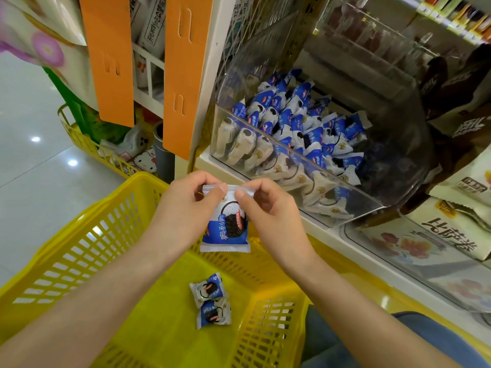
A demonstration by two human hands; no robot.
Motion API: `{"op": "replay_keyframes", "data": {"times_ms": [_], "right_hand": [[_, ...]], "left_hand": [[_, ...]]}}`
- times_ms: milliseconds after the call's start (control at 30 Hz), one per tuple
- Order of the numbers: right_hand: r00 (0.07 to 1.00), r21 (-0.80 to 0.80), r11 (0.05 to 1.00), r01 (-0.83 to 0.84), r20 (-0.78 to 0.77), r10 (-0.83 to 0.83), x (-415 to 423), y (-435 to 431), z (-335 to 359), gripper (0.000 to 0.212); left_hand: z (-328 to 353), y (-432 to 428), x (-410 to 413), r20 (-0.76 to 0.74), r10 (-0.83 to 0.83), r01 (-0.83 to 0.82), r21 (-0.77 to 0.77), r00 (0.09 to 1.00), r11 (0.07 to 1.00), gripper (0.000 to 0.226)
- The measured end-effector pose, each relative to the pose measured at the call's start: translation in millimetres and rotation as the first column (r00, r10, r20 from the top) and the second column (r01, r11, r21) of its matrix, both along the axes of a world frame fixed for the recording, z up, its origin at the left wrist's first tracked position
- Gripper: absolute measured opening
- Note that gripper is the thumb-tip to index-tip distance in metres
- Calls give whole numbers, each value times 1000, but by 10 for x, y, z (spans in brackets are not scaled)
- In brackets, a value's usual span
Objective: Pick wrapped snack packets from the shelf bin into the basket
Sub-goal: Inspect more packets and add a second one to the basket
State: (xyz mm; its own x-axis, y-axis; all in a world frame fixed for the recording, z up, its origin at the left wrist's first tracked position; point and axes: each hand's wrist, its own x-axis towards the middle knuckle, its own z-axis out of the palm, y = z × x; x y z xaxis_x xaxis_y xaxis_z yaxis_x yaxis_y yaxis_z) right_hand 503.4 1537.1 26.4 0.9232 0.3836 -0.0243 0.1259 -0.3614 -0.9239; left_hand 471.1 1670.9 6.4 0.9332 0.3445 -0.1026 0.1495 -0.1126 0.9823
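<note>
A blue-and-white wrapped snack packet (225,229) hangs above the yellow basket (79,235). My left hand (186,205) pinches its top seal on the left, and my right hand (268,211) pinches the same seal on the right. Two matching packets (210,301) lie on the basket floor below. The clear shelf bin (305,166), up and to the right of my hands, holds several more of these packets (292,128).
Orange dividers (183,75) hang at the shelf end on the left. Another yellow wire basket (87,144) with goods stands on the tiled floor behind. Boxed snacks (425,243) fill a clear bin to the right. My knee in blue cloth (372,341) is beside the basket.
</note>
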Motion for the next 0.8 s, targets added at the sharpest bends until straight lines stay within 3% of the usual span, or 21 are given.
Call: {"op": "replay_keyframes", "data": {"times_ms": [67,167,333,433,533,600,700,800], "right_hand": [[979,-97,995,-26,197,45,-5,-28,0,5],[877,-287,958,-6,459,143,-5,-60,-17,8],[892,-210,976,52,449,49,5,-64,-12,4],[914,-118,990,74,406,-20,20,-59,5,2],[892,-88,995,36,452,7,33,-52,30,2],[859,-128,991,-37,503,97,25,-47,32,4],[763,-262,957,-120,593,258,9,-47,27,8],[673,-396,901,-175,620,403,-4,-57,24,12]], "left_hand": [[-2,-9,3,-14,-10,10,7,1000,1000,14],[6,-23,16,-39,-21,19,-52,999,998,17],[-17,-36,18,-53,42,-42,10,998,999,10],[-25,-6,37,-183,71,-64,43,981,997,18],[69,-10,71,-372,-78,-16,-245,925,969,53],[121,2,67,-391,-131,-61,-443,911,894,65],[140,53,46,-348,-54,-174,-590,936,789,53],[157,53,36,-299,15,-203,-612,954,764,23]]}}
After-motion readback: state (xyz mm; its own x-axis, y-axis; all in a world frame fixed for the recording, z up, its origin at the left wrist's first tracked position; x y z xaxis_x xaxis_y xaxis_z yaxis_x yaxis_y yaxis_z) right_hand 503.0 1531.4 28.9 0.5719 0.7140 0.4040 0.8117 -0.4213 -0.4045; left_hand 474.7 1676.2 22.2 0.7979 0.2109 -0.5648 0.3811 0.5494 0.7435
